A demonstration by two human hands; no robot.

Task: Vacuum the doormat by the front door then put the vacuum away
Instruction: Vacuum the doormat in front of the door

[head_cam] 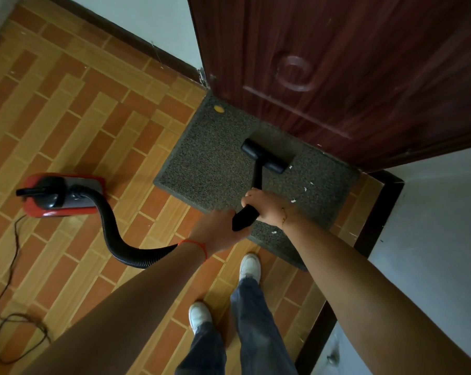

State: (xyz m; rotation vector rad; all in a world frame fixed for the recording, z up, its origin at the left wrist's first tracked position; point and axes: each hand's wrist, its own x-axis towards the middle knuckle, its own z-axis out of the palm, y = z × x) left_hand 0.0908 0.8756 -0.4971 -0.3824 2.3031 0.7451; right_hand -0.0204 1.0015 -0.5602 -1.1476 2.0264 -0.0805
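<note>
A grey doormat (pixel 207 163) lies on the tiled floor against the dark red front door (pixel 350 63). The vacuum's black floor nozzle (pixel 265 156) rests on the mat near the door. My right hand (pixel 267 205) grips the black wand (pixel 257 181) just above the nozzle. Lower down, my left hand (pixel 218 231) holds the wand's rear end, where the ribbed black hose (pixel 112 226) joins. The hose curves left to the red and black vacuum body (pixel 61 194) standing on the floor. Small white scraps (pixel 304 189) lie on the mat's right part.
A thin power cord (pixel 9 266) trails from the vacuum across the brown brick-pattern tiles at the left. A yellow spot (pixel 218 109) marks the mat's far corner. A wall with dark skirting (pixel 375 217) stands at the right. My feet in white shoes (pixel 249 266) stand just before the mat.
</note>
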